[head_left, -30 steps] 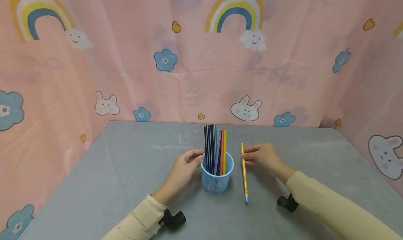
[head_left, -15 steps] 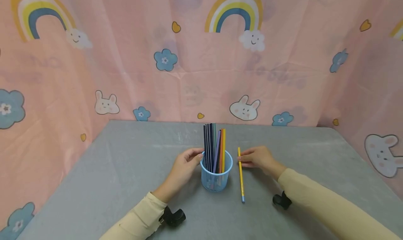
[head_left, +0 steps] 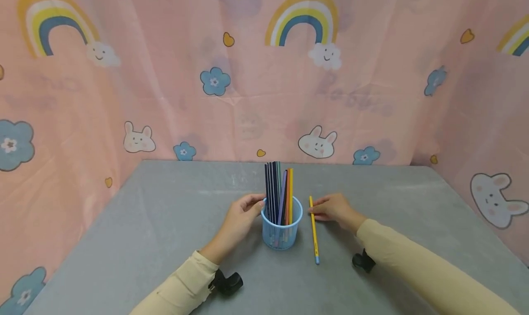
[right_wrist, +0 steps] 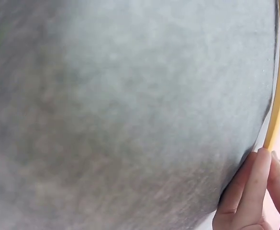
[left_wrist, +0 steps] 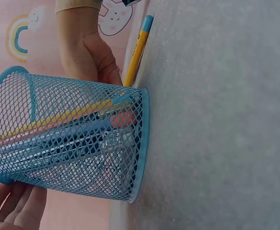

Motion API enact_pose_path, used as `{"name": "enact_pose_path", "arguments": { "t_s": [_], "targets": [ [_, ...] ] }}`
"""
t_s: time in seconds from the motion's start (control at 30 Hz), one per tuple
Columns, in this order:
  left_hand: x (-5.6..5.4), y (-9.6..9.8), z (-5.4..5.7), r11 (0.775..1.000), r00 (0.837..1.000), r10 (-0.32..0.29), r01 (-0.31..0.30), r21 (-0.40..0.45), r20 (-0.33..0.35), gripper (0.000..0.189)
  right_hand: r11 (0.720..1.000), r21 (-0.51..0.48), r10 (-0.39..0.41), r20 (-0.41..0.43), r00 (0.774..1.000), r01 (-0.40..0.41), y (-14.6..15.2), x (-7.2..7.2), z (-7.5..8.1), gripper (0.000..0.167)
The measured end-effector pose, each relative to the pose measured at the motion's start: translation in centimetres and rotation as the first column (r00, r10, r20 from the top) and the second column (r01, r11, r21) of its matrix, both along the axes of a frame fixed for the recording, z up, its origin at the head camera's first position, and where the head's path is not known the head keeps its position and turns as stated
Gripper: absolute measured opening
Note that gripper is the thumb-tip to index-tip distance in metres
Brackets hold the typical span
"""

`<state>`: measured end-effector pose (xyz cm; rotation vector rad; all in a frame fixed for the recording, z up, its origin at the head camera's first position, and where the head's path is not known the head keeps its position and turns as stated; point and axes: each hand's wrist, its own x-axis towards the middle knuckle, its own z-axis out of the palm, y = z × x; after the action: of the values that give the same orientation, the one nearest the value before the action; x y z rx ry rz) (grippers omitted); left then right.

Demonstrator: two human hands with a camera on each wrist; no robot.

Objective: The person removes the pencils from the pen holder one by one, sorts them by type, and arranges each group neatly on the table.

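Lower centre of frame: blue cup (head_left: 279, 237) gripped by left hand (head_left: 239, 219) — just right, yellow pencil (head_left: 314, 237) pinched by right hand (head_left: 335, 209).

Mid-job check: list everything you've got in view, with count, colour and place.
Mesh pencil cup: one, light blue, upright on the table.
Pencils in the cup: several, exact count unclear; mostly dark at the left, then purple, orange, yellow.
Loose pencil: one, yellow with a blue end, just right of the cup.
Table: one, grey, under the cup.
Fabric backdrop: pink, printed with rainbows, rabbits, flowers, hearts; behind the table.
Wrist devices: two, black, one at each wrist.
Sleeves: two, cream, on the forearms.
Left hand: one, bare, at the cup's rim.
Right hand: one, bare, pinching the loose pencil.
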<state>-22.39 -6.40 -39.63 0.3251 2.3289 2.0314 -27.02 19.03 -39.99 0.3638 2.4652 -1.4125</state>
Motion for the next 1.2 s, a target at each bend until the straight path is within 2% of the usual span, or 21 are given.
{"name": "enact_pose_path", "arguments": {
  "t_s": [0.2,0.43,0.6,0.77,0.97,1.2],
  "targets": [
    [-0.1,0.0,0.2,1.0,1.0,0.01,-0.01,-0.008,-0.01,0.03,0.999,0.03,0.01,-0.02,1.0,-0.01,-0.5,-0.1,0.3,0.022],
    [-0.3,0.3,0.3,1.0,1.0,-0.007,0.007,-0.012,-0.022,0.031,0.998,0.038,-0.042,0.001,0.999,0.042,-0.4,-0.8,0.3,0.018],
    [-0.2,0.3,0.3,1.0,1.0,-0.015,0.015,-0.007,-0.014,0.031,0.997,0.071,-0.005,0.015,1.0,0.004,0.0,-0.8,0.7,0.018],
    [-0.1,0.3,0.3,1.0,1.0,-0.014,0.014,-0.003,-0.015,0.029,0.995,0.092,0.029,-0.049,0.998,-0.024,0.6,-0.4,1.5,0.025],
    [-0.1,0.2,0.3,1.0,1.0,-0.016,0.016,0.005,-0.007,0.029,1.0,0.005,0.025,-0.179,0.984,-0.025,0.4,0.4,3.1,0.032],
    [0.0,0.0,0.1,1.0,1.0,-0.012,0.012,-0.015,-0.007,0.03,0.996,-0.066,0.047,-0.203,0.978,-0.061,-0.6,1.4,4.9,0.033]
  ]
}}
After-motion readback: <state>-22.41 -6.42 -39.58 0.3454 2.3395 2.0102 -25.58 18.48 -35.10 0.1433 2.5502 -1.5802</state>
